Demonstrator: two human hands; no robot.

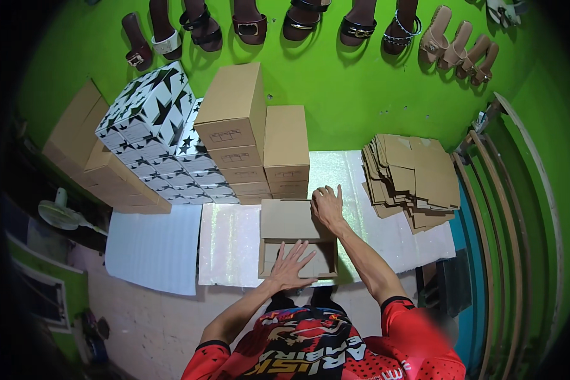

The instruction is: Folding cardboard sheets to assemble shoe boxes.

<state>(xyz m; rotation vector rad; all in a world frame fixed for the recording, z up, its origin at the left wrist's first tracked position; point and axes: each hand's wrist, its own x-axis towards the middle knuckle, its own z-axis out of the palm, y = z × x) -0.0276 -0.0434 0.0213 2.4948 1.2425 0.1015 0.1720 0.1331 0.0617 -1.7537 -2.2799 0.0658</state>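
An open brown cardboard box (326, 256) lies in front of me on the white-covered table, its lid (284, 218) folded back on the far side. My left hand (290, 265) is spread over the near part of the box, fingers stretched out and holding nothing. At the lid's far right corner is my right hand (327, 206), its fingers bent around the edge and one finger sticking up. Part of the box's inside is hidden under my left hand.
Brown closed boxes (286, 139) and white boxes with black stars (149, 107) are stacked at the back left. Flattened cardboard (418, 174) is piled at the right. Sandals (250, 25) hang on the green wall. A fan (63, 209) stands left; wooden rails (510, 234) line the right.
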